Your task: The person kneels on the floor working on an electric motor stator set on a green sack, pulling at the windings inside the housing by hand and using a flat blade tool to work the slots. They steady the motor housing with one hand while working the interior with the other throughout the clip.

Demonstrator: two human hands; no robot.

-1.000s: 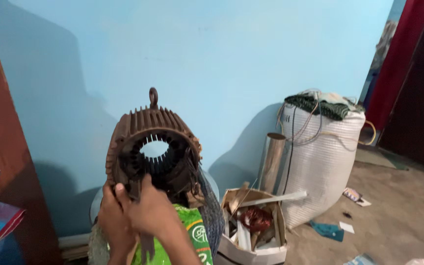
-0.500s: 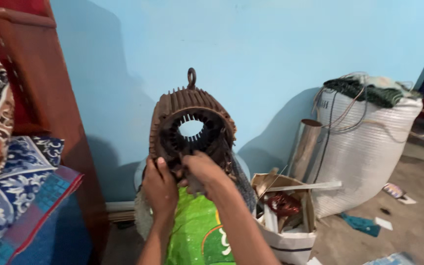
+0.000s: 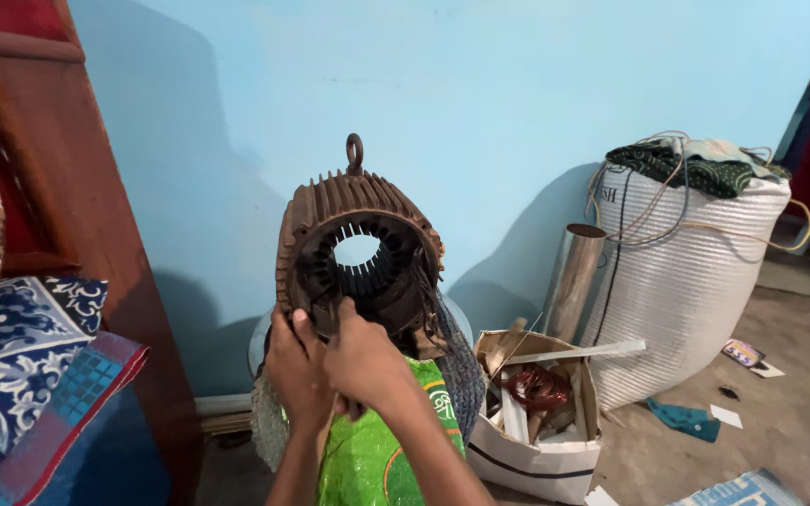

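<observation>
A rusty brown finned motor housing point(image 3: 358, 253) with a lifting eye on top stands upright on a green sack point(image 3: 372, 459), its round bore facing me with dark slotted teeth inside. My left hand point(image 3: 294, 365) grips the housing's lower left rim. My right hand point(image 3: 363, 361) presses against the lower front of the bore, fingers curled at the slots. Whether a small tool or piece is in the fingers cannot be told. A grey mesh cloth point(image 3: 461, 370) hangs behind the housing.
A cardboard box point(image 3: 536, 440) of scrap and copper wire sits to the right, beside a metal pipe point(image 3: 574, 281) and a large white sack point(image 3: 686, 281) topped with cloth. A wooden bed frame point(image 3: 77, 234) with patterned bedding point(image 3: 21, 375) stands left. Blue wall behind.
The view has shifted slightly, so the housing sits nearer the centre. Both hands stay at the housing's lower front, the right one higher against the bore.
</observation>
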